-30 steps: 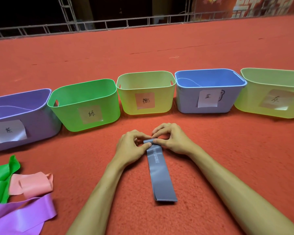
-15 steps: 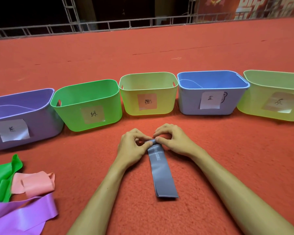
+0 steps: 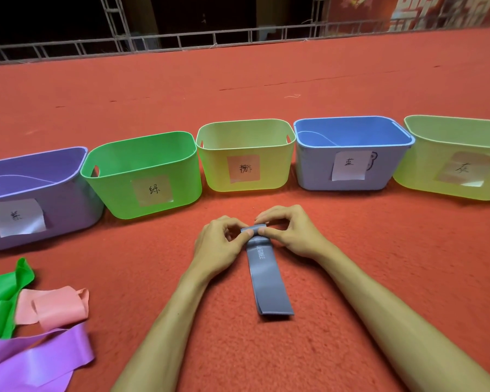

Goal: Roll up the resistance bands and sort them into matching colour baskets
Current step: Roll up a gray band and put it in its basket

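Note:
A grey-blue resistance band (image 3: 269, 284) lies flat on the red carpet, its far end curled into a small roll. My left hand (image 3: 221, 244) and my right hand (image 3: 289, 233) both pinch that rolled end between thumb and fingers. Behind them stands a row of labelled baskets: purple (image 3: 51, 210), green (image 3: 119, 199), yellow (image 3: 218, 176), blue (image 3: 314, 171) and a yellow-green one (image 3: 425, 176) at the right. Loose bands lie at the lower left: green (image 3: 0, 301), pink (image 3: 54, 306) and purple (image 3: 37, 360).
Red carpet (image 3: 379, 250) covers the floor all round. A metal truss rail (image 3: 181, 41) runs along the far edge of the carpet, with darkness behind it.
The roll at the band's far end has grown a little and the flat part looks shorter. Both hands stay at the same spot.

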The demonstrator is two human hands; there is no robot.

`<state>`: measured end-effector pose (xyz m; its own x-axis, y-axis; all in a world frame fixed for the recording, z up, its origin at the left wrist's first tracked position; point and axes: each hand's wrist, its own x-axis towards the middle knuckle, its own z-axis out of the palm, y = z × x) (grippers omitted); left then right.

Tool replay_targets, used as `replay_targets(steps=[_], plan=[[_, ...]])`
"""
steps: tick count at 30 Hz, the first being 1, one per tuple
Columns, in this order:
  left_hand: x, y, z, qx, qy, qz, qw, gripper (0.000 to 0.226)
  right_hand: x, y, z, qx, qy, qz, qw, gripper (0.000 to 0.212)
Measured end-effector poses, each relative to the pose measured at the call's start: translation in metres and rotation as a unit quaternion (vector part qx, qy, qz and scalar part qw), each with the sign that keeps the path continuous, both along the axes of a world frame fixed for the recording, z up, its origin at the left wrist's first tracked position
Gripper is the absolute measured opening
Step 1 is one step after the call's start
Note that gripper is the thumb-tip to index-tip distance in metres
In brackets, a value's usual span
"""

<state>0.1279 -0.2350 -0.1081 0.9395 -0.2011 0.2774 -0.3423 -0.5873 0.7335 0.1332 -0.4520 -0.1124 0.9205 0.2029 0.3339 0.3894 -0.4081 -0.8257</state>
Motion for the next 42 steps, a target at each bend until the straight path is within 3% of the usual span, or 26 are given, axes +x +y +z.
replay_targets(steps=[7, 13, 18, 23, 26, 31, 36, 42], plan=[[-0.0008, 0.0011, -0.0008, 0.000, 0.003, -0.008, 1.000, 0.009, -0.0001, 0.0038, 0.0040, -0.008, 0.070, 0.009, 0.997, 0.022], [-0.0018, 0.0007, -0.0009, -0.016, 0.023, -0.007, 1.000, 0.013, -0.0019, 0.0037, 0.0038, -0.128, -0.019, -0.001, 0.992, 0.011], [-0.0021, 0.0002, 0.0013, 0.039, 0.026, -0.003, 0.999, 0.016, -0.0012, 0.0038, 0.0018, -0.092, -0.011, 0.000, 0.996, 0.014], [-0.0003, 0.0002, 0.0065, -0.004, 0.061, -0.019, 0.998, 0.027, -0.0042, 0.0035, 0.0034, -0.035, -0.014, 0.014, 0.999, 0.011], [-0.0006, 0.0005, 0.0032, 0.007, 0.040, -0.017, 0.999, 0.019, -0.0048, 0.0032, 0.0040, -0.013, -0.003, 0.018, 1.000, 0.013], [-0.0026, 0.0000, 0.0008, -0.032, 0.036, -0.021, 0.999, 0.011, -0.0025, 0.0052, 0.0038, -0.026, 0.026, 0.011, 0.999, 0.024], [-0.0016, -0.0002, -0.0006, -0.070, 0.042, -0.031, 0.996, 0.025, -0.0006, 0.0038, 0.0064, -0.115, 0.003, -0.008, 0.993, 0.022], [0.0015, 0.0018, -0.0021, -0.068, 0.044, -0.032, 0.996, 0.028, 0.0000, 0.0001, 0.0059, -0.058, 0.016, 0.019, 0.998, 0.018]])
